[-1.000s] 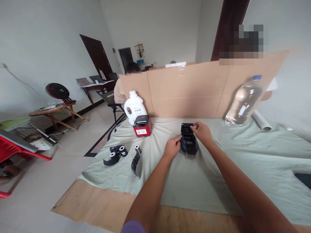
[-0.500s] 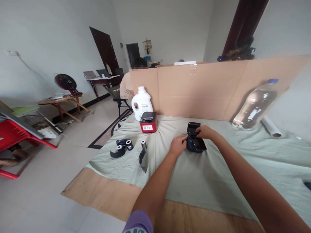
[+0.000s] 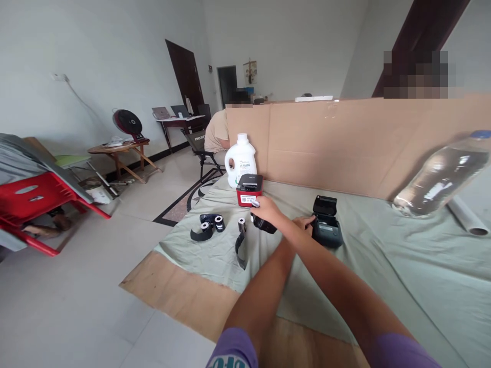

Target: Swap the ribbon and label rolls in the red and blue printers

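Note:
A small dark portable printer [image 3: 327,234] stands on the cloth with its lid [image 3: 325,205] raised. My left hand [image 3: 304,223] is at the printer's left side, its fingers gripping that edge; my right forearm crosses in front and hides part of it. My right hand [image 3: 267,210] is closed on a paper roll [image 3: 255,204] with a dark strip hanging beneath it, in front of the red and black printer [image 3: 249,191]. Another paper roll [image 3: 241,225] with a dark unwound strip stands nearby. Farther left is a group of rolls [image 3: 219,223] with curled dark strips.
A white jug [image 3: 241,162] stands behind the red printer. A cardboard panel [image 3: 307,143] runs along the back. At the right lean a large clear bottle [image 3: 441,176] and a white tube [image 3: 468,217]. A person [image 3: 218,130] sits beyond the panel.
My right hand has moved left from the open printer, taking the roll and dark strip off it and crossing over my left arm. My left hand stays at the printer. The view has turned left.

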`<state>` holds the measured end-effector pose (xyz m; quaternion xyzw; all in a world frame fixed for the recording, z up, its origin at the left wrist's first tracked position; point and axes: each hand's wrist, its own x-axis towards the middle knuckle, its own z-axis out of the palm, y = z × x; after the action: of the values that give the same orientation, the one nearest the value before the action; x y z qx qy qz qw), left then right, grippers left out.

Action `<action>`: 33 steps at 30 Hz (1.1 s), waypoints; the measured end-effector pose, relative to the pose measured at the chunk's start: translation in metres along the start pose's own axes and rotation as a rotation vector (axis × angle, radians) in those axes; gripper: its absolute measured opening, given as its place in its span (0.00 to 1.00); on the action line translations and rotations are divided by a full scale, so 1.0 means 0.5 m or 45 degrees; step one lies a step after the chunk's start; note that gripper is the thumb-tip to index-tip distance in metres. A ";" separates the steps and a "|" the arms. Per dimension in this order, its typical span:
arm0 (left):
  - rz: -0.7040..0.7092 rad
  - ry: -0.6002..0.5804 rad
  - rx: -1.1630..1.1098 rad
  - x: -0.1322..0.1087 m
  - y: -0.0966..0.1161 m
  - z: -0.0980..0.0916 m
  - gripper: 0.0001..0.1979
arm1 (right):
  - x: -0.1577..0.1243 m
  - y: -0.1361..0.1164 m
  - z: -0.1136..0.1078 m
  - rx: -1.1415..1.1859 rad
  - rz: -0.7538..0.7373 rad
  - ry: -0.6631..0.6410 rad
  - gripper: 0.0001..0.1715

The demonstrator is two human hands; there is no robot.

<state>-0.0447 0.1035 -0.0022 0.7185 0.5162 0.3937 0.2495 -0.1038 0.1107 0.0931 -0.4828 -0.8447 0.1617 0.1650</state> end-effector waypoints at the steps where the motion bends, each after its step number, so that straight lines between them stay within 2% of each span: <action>1: 0.009 -0.001 0.018 0.001 0.000 -0.001 0.23 | 0.007 -0.007 0.021 -0.044 0.009 -0.027 0.11; 3: 0.025 -0.011 0.067 0.000 0.001 -0.002 0.25 | 0.014 -0.013 0.049 -0.089 0.029 -0.075 0.13; 6: 0.014 -0.020 0.119 -0.003 0.008 -0.006 0.25 | 0.014 -0.009 0.066 -0.153 0.041 -0.147 0.15; 10: -0.021 -0.037 0.121 -0.006 0.017 -0.011 0.25 | 0.003 -0.003 0.060 -0.233 0.030 -0.194 0.19; 13: -0.026 -0.038 0.103 -0.005 0.019 -0.014 0.25 | -0.012 -0.001 0.049 -0.294 0.009 -0.184 0.30; 15: -0.025 -0.048 0.102 -0.004 0.018 -0.014 0.25 | -0.023 0.002 0.045 -0.343 -0.069 -0.133 0.35; 19: -0.004 -0.044 0.105 -0.002 0.015 -0.013 0.25 | -0.040 0.009 0.048 -0.437 -0.193 -0.165 0.34; 24: -0.010 -0.052 0.102 0.001 0.014 -0.010 0.25 | -0.050 0.003 0.039 -0.382 -0.083 -0.322 0.38; 26: -0.007 -0.061 0.086 0.002 0.012 -0.010 0.25 | -0.051 -0.007 0.025 -0.367 -0.103 -0.306 0.38; 29: 0.000 -0.050 0.080 0.001 0.009 -0.010 0.24 | -0.052 -0.030 0.011 -0.303 -0.243 -0.190 0.32; 33: 0.036 0.000 0.094 -0.007 0.010 -0.012 0.25 | -0.044 -0.065 0.031 -0.308 -0.309 -0.185 0.19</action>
<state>-0.0472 0.0981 0.0038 0.7345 0.5203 0.3777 0.2172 -0.1245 0.0742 0.0907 -0.3808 -0.9197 0.0722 0.0624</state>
